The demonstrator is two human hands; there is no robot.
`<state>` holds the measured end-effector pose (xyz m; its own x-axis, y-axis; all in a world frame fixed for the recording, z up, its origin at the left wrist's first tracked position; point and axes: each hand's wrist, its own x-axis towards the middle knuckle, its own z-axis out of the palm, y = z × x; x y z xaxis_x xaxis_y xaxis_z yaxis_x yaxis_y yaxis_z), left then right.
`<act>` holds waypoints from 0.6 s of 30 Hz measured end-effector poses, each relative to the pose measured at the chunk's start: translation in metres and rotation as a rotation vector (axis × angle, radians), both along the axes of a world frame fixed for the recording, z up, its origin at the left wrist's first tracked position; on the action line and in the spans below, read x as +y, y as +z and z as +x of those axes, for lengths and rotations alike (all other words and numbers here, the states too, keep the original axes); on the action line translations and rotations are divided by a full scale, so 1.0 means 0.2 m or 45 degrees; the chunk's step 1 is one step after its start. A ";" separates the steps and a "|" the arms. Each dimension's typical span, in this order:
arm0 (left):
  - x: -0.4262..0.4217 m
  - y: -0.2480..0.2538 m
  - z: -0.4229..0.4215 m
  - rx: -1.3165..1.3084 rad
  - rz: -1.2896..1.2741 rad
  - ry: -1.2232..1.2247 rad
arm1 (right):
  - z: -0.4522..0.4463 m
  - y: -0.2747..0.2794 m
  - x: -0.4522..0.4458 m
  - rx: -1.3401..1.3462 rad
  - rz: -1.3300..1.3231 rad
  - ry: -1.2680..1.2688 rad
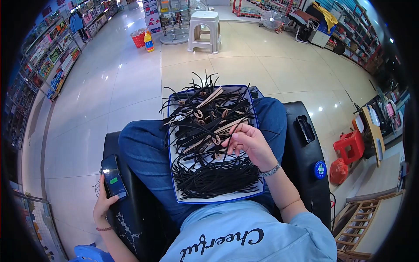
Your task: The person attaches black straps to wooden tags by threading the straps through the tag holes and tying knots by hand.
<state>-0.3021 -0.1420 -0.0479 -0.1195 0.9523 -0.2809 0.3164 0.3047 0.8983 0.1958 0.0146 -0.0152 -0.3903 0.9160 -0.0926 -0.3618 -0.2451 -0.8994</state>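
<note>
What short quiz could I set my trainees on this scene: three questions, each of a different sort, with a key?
1. Which thing does the person's left grip touch?
2. True or false: the tray under the right grip stands on the floor.
3. Choose one. The stool on the floor straight beyond the tray is: A) blue; B) whitish; C) black.

Key:
1. The phone.
2. False: it rests on the person's legs.
3. B.
</note>
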 end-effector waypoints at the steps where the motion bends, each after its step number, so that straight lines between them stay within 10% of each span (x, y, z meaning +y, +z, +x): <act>1: 0.00 0.00 0.00 -0.011 0.000 -0.001 | 0.00 0.00 0.00 0.002 -0.006 0.004; 18: 0.00 -0.01 0.00 0.016 -0.019 0.021 | -0.01 -0.02 -0.01 -0.056 0.013 -0.030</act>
